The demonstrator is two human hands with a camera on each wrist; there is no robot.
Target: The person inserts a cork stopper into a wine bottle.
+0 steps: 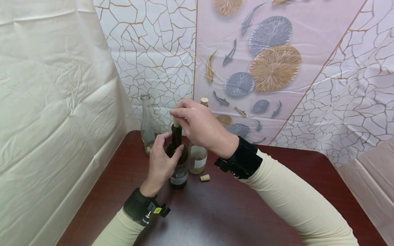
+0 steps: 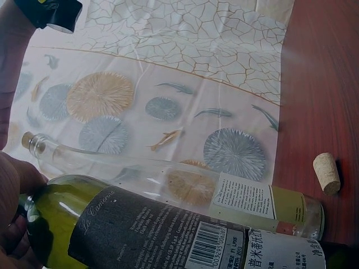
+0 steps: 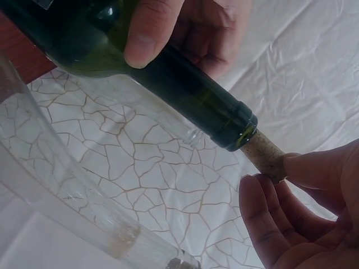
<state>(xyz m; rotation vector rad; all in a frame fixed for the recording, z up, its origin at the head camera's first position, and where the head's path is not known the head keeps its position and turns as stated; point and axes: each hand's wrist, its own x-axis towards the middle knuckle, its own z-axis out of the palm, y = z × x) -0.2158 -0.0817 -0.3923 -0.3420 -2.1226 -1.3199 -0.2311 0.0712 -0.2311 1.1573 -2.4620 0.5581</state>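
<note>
A dark green wine bottle (image 1: 179, 171) with a dark printed label stands upright on the table. Around its shoulder and lower neck curl the thumb and fingers of my left hand (image 1: 162, 159). My right hand (image 1: 201, 124) is above the bottle and pinches a cork (image 3: 266, 156) between thumb and fingertips. The cork's lower end sits in the mouth of the green bottle, with much of its length showing above the rim. In the left wrist view the bottle's label (image 2: 151, 232) with a barcode fills the lower part.
Behind the green bottle to the right is a clear bottle (image 1: 198, 157) with a cork (image 1: 204, 100) in its top. An uncorked clear bottle (image 1: 147, 126) stands at the back left. One loose cork (image 1: 204, 178) lies on the dark red table (image 1: 246, 198). Patterned cloth (image 1: 160, 44) hangs behind.
</note>
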